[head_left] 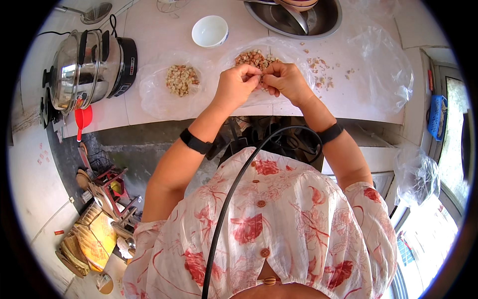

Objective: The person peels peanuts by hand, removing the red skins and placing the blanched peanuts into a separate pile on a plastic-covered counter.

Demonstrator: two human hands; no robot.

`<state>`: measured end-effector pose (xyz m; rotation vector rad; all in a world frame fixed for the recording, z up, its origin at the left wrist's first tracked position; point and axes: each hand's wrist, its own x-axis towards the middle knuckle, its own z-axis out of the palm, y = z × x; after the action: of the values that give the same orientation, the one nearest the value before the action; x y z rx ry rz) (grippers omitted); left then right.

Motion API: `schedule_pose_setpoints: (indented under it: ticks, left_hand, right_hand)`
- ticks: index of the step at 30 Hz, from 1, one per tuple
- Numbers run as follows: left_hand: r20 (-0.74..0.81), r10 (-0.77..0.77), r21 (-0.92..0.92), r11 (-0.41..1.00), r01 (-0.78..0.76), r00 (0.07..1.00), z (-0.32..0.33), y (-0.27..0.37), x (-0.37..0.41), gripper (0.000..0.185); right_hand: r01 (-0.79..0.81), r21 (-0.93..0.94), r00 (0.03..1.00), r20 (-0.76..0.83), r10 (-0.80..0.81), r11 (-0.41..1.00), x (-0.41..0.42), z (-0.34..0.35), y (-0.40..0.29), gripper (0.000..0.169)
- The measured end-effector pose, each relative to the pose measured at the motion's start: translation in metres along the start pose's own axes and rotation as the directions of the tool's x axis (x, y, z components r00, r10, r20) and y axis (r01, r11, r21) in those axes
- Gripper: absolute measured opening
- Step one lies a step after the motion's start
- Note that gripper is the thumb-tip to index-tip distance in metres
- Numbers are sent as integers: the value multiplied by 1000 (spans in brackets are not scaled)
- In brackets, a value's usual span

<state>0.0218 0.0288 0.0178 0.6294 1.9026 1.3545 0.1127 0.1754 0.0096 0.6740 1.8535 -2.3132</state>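
Observation:
My left hand [241, 83] and my right hand [285, 80] meet fingertip to fingertip, pinching what looks like a small nut kernel that the fingers mostly hide. Directly under and behind them, a heap of reddish-brown, skinned-over kernels [251, 58] lies on a clear plastic bag [298, 52]. To the left, paler kernels [182, 80] form a smaller pile on another clear plastic bag [151, 93]. Brown flakes, apparently skins [322, 69], are scattered on the countertop just right of my right hand.
A white bowl [210, 31] stands behind the piles; a metal basin [325, 18] with a ladle [298, 22] is at the back right. On the left are an electric steamer [86, 71] and a red scoop [83, 119]. A crumpled plastic bag [386, 71] lies right. A black cable [231, 194] crosses my front.

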Motion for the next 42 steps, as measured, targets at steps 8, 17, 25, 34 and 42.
schedule_pose_setpoints:
  ticks: [8, 17, 25, 34, 42]
  left_hand:
    - [115, -191, -305, 927, 218, 975, -9, 6, 0, 16]
    - [157, -244, -431, 855, 289, 957, -10, 0, 3, 15]
    - [154, -193, -349, 907, 236, 969, -3, 2, 2, 15]
    - [219, -181, -356, 900, 251, 959, -13, 2, -4, 14]
    - [-146, -203, -302, 941, 152, 968, -84, 1, -33, 15]
  right_hand:
    - [-37, 193, 999, 14, 35, 981, -4, -3, 10, 10]
    - [6, 238, 1000, 25, -12, 971, -6, -2, 3, 17]
    - [212, -181, 974, -37, -222, 961, 0, 1, 16, 12]
    - [182, -196, 982, -20, -189, 964, -11, -10, 7, 10]
    - [114, -842, 729, -289, -620, 527, -19, -108, 30, 11]
